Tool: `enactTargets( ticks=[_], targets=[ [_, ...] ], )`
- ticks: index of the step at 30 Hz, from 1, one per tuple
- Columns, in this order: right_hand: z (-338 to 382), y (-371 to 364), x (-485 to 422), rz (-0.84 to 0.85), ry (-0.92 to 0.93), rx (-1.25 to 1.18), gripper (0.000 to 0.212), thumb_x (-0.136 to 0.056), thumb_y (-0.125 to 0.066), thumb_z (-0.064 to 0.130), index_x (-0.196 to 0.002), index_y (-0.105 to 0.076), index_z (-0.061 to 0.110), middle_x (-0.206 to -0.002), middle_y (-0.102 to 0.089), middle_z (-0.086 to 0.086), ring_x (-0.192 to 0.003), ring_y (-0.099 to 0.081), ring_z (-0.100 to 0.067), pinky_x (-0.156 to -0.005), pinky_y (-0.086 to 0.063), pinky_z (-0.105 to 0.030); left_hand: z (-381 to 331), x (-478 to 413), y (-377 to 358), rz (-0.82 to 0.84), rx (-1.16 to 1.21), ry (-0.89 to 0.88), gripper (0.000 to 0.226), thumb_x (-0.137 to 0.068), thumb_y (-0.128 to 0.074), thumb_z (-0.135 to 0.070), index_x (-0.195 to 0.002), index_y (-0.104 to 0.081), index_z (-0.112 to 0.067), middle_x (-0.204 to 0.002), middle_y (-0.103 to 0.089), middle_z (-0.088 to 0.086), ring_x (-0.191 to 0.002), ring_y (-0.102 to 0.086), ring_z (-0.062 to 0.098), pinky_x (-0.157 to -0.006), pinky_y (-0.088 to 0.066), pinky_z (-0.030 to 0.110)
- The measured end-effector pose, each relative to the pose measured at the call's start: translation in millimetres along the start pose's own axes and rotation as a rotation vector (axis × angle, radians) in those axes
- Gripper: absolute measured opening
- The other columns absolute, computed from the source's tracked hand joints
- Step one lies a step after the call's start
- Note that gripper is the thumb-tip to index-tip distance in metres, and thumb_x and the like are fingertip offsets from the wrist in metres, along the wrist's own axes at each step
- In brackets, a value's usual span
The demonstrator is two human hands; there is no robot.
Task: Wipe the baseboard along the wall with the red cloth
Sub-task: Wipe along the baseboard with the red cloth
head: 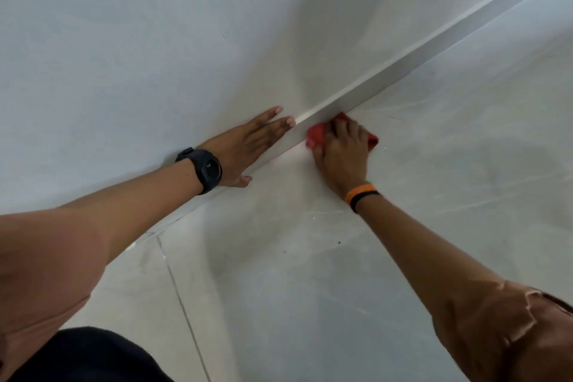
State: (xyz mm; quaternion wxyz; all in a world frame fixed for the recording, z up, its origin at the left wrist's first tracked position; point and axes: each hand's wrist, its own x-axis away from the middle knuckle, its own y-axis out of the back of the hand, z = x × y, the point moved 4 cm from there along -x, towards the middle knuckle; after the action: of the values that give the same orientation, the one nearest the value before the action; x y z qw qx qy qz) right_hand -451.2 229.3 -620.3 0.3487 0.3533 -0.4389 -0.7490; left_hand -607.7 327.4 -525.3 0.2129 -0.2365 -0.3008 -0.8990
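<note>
A white baseboard (412,54) runs diagonally from lower left to upper right where the wall (155,40) meets the floor. My right hand (342,153), with an orange and a black band at the wrist, presses the bunched red cloth (317,135) against the baseboard's face at floor level. Part of the cloth sticks out on both sides of the fingers. My left hand (248,146), wearing a black watch, lies flat with fingers spread against the wall just above the baseboard, a little left of the cloth.
Pale marbled floor tiles (310,273) with thin grout lines fill the lower half. My dark-clothed knee (86,357) shows at the bottom left. The baseboard continues bare toward the upper right.
</note>
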Motion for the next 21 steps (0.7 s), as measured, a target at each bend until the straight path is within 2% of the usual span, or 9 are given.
enactTargets(
  ticks=[2,5,8,10,12,14,18,21],
  targets=[
    [47.7,-7.4,29.3,-0.027,0.124,-0.122,0.027,-0.094,-0.066,0.028,-0.099,-0.071,0.002,-0.099,-0.065,-0.019,-0.096,-0.056,-0.036,-0.083,-0.037,-0.045,-0.4,-1.0,2.9,-0.019,-0.004,-0.002,0.117,-0.093,-0.022,-0.08,-0.158,0.006,0.012,-0.163,0.021,0.036,-0.153,0.023,0.046,-0.117,0.026,0.066],
    [109.6,-29.2,63.5,0.139,0.346,-0.17,0.036,-0.097,-0.062,0.041,-0.111,-0.072,0.008,-0.108,-0.064,-0.011,-0.106,-0.05,-0.033,-0.097,-0.038,-0.047,-0.1,0.6,5.1,-0.027,0.043,-0.004,0.12,-0.093,-0.023,-0.081,-0.157,0.006,0.016,-0.165,0.016,0.035,-0.155,0.019,0.045,-0.117,0.027,0.063],
    [103.8,-37.4,60.1,0.196,0.432,-0.105,0.047,-0.098,-0.057,0.049,-0.119,-0.07,0.01,-0.118,-0.062,-0.01,-0.114,-0.05,-0.032,-0.104,-0.037,-0.049,0.0,0.4,6.6,-0.017,0.043,-0.013,0.121,-0.092,-0.017,-0.084,-0.156,0.005,0.016,-0.165,0.015,0.036,-0.154,0.02,0.045,-0.12,0.024,0.062],
    [76.3,-33.4,49.0,0.158,0.495,-0.086,0.047,-0.101,-0.053,0.051,-0.121,-0.069,0.012,-0.12,-0.064,-0.011,-0.115,-0.053,-0.034,-0.099,-0.04,-0.05,-2.7,-0.7,1.5,-0.045,0.035,0.009,0.122,-0.091,-0.015,-0.084,-0.156,0.007,0.016,-0.162,0.02,0.038,-0.152,0.025,0.048,-0.119,0.024,0.064],
    [42.6,-26.4,29.4,0.073,0.451,-0.086,0.044,-0.102,-0.051,0.05,-0.117,-0.071,0.014,-0.115,-0.066,-0.011,-0.109,-0.056,-0.035,-0.09,-0.041,-0.046,-4.5,1.7,-1.1,-0.018,0.055,0.005,0.121,-0.092,-0.017,-0.083,-0.155,0.012,0.016,-0.159,0.027,0.039,-0.151,0.028,0.048,-0.119,0.025,0.064],
    [2.1,-17.6,9.3,0.029,0.335,-0.011,0.045,-0.102,-0.048,0.052,-0.116,-0.071,0.016,-0.115,-0.065,-0.011,-0.106,-0.056,-0.034,-0.089,-0.04,-0.044,-3.4,3.6,-0.2,-0.005,0.067,0.011,0.121,-0.092,-0.018,-0.082,-0.155,0.015,0.016,-0.159,0.029,0.038,-0.151,0.028,0.046,-0.12,0.025,0.063],
    [-58.8,-3.6,-24.6,0.018,0.047,0.093,0.054,-0.1,-0.046,0.052,-0.117,-0.069,0.006,-0.123,-0.062,-0.015,-0.111,-0.054,-0.036,-0.096,-0.039,-0.046,-3.3,1.5,-3.7,-0.014,0.047,0.013,0.117,-0.094,-0.02,-0.08,-0.157,0.011,0.014,-0.161,0.027,0.036,-0.152,0.026,0.046,-0.121,0.023,0.063],
    [-42.1,-10.1,-18.4,0.028,-0.15,0.053,0.057,-0.095,-0.047,0.042,-0.129,-0.062,-0.002,-0.135,-0.058,-0.022,-0.121,-0.052,-0.042,-0.109,-0.036,-0.052,-2.4,1.8,-5.1,-0.026,0.035,0.018,0.115,-0.095,-0.021,-0.078,-0.157,0.012,0.013,-0.161,0.027,0.036,-0.152,0.026,0.045,-0.122,0.021,0.062]
  ],
)
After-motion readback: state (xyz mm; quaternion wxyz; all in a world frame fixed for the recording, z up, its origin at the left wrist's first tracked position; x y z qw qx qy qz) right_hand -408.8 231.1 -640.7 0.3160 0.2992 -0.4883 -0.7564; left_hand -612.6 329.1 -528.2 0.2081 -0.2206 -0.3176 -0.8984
